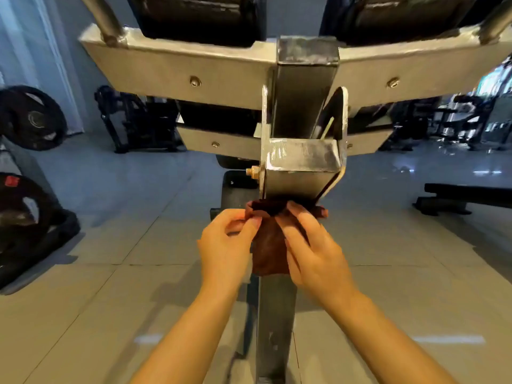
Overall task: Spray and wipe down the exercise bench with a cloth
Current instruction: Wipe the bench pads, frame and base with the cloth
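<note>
The exercise bench's grey metal frame (302, 106) fills the upper middle, with black pads at the top and a steel beam (275, 314) running down toward me. A dark red-brown cloth (267, 245) is draped over the beam just below the bracket. My left hand (225, 245) pinches the cloth's left upper edge with curled fingers. My right hand (313, 245) grips the cloth on its right side, fingers over the top edge. No spray bottle is in view.
Black weight plates (33, 117) hang on a rack at the left, with more (25, 212) below. A flat black bench (465, 195) stands at the right on the tiled floor (124, 273). Other gym machines (457, 120) crowd the far right.
</note>
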### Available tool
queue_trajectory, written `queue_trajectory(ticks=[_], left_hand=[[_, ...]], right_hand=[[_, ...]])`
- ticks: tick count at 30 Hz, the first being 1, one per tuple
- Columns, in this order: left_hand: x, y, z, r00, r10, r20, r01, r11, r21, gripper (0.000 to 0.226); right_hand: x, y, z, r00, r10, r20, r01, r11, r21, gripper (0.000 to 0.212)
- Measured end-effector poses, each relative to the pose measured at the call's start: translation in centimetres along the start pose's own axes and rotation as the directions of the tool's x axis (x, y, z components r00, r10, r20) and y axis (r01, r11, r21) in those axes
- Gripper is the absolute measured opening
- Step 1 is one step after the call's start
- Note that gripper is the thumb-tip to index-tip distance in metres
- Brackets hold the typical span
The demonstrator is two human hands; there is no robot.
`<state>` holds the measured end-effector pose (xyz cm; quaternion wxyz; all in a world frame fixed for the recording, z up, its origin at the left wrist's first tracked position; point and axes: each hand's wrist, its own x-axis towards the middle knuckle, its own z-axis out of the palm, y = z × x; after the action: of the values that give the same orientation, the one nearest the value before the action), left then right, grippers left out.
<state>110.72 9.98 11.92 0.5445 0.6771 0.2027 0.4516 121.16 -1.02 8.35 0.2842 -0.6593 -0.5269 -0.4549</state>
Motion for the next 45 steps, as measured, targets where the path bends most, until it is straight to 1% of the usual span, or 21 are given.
queue_trajectory(ticks=[2,4,7,9,12,14,16,18,20,22,23,25,27,29,30,33,35,37,40,43,45], left_hand=[[0.5,-1.6,0.2,1.000,0.014,-0.007,-0.014,1.000,-0.023,0.016],[0.8,-3.1,0.4,1.000,-0.005,-0.010,0.005,0.999,-0.042,0.016],[1.0,-4.9,0.5,0.999,-0.036,0.002,0.036,0.989,-0.141,0.015],[0.9,-5.9,0.4,0.999,-0.019,0.029,0.023,0.990,-0.139,0.015],[0.1,-7.5,0.6,0.997,-0.052,0.063,0.058,0.994,-0.091,0.019],[-0.6,-8.7,0.8,0.988,-0.132,0.076,0.138,0.988,-0.069,0.019],[-1.4,-9.8,0.8,0.977,-0.196,0.084,0.201,0.978,-0.060,0.018],[-2.2,-11.1,0.4,0.970,-0.232,0.075,0.236,0.970,-0.055,0.018],[-3.6,-12.5,-0.1,0.961,-0.269,0.058,0.272,0.960,-0.058,0.018],[-5.4,-14.0,-0.6,0.947,-0.315,0.066,0.318,0.947,-0.042,0.019],[-6.3,-14.6,-0.8,0.940,-0.332,0.082,0.335,0.942,-0.026,0.019],[-7.2,-15.2,-1.1,0.933,-0.337,0.126,0.340,0.940,0.001,0.018],[-6.8,-15.1,-1.4,0.933,-0.333,0.136,0.336,0.942,-0.002,0.017],[-6.3,-14.9,-1.5,0.931,-0.339,0.137,0.347,0.937,-0.038,0.019],[-6.2,-14.9,-1.4,0.928,-0.345,0.142,0.355,0.933,-0.052,0.020],[-6.4,-15.4,-1.3,0.924,-0.346,0.163,0.359,0.931,-0.060,0.026],[-6.7,-16.5,-1.1,0.920,-0.357,0.162,0.371,0.926,-0.068,0.026],[-7.1,-17.6,-0.8,0.909,-0.383,0.164,0.397,0.915,-0.066,0.026],[-7.8,-19.0,-0.8,0.894,-0.404,0.193,0.416,0.909,-0.024,0.030],[-7.9,-20.0,-1.1,0.887,-0.392,0.245,0.399,0.917,0.020,0.048],[-7.9,-20.5,-1.2,0.874,-0.399,0.277,0.406,0.913,0.036,0.067]], right_hand=[[-1.5,0.6,1.9,0.989,-0.142,0.049,0.144,0.988,-0.062,0.041],[-2.1,1.4,3.1,0.984,-0.164,0.066,0.171,0.978,-0.120,0.050],[-2.1,2.5,5.0,0.990,-0.126,0.056,0.136,0.955,-0.262,0.048],[-2.3,2.9,6.6,0.991,-0.089,0.100,0.120,0.927,-0.356,0.055],[-3.8,2.8,8.8,1.000,0.013,0.013,-0.007,0.927,-0.375,0.060],[-5.8,2.6,9.5,1.000,0.019,0.003,-0.017,0.942,-0.336,0.062],[-9.5,2.2,10.1,0.998,0.026,0.061,-0.007,0.957,-0.291,0.058],[-14.1,1.3,11.1,0.983,0.063,0.171,-0.011,0.956,-0.292,0.051],[-17.6,-0.2,11.8,0.950,0.126,0.286,-0.032,0.950,-0.311,0.050],[-18.3,-1.7,11.8,0.928,0.203,0.312,-0.091,0.937,-0.338,0.053],[-17.7,-2.0,11.3,0.929,0.218,0.298,-0.119,0.940,-0.319,0.054],[-14.6,-1.6,10.1,0.952,0.187,0.241,-0.120,0.956,-0.267,0.056],[-9.2,-0.6,8.8,0.977,0.201,0.071,-0.176,0.950,-0.259,0.057],[-4.3,0.1,8.4,0.960,0.258,-0.111,-0.278,0.928,-0.247,0.058],[-2.9,0.2,8.5,0.950,0.264,-0.163,-0.299,0.920,-0.253,0.058],[-3.4,1.1,9.4,0.963,0.196,-0.183,-0.240,0.935,-0.261,0.055],[-5.9,1.5,10.3,0.978,0.153,-0.141,-0.184,0.953,-0.242,0.055],[-9.2,1.2,11.5,0.983,0.159,-0.089,-0.175,0.959,-0.224,0.053],[-16.2,0.0,13.5,0.988,0.145,0.059,-0.125,0.959,-0.255,0.048],[-23.8,-1.5,14.7,0.947,0.134,0.292,-0.048,0.958,-0.283,0.045],[-26.4,-2.8,14.8,0.901,0.185,0.393,-0.087,0.963,-0.255,0.045]])
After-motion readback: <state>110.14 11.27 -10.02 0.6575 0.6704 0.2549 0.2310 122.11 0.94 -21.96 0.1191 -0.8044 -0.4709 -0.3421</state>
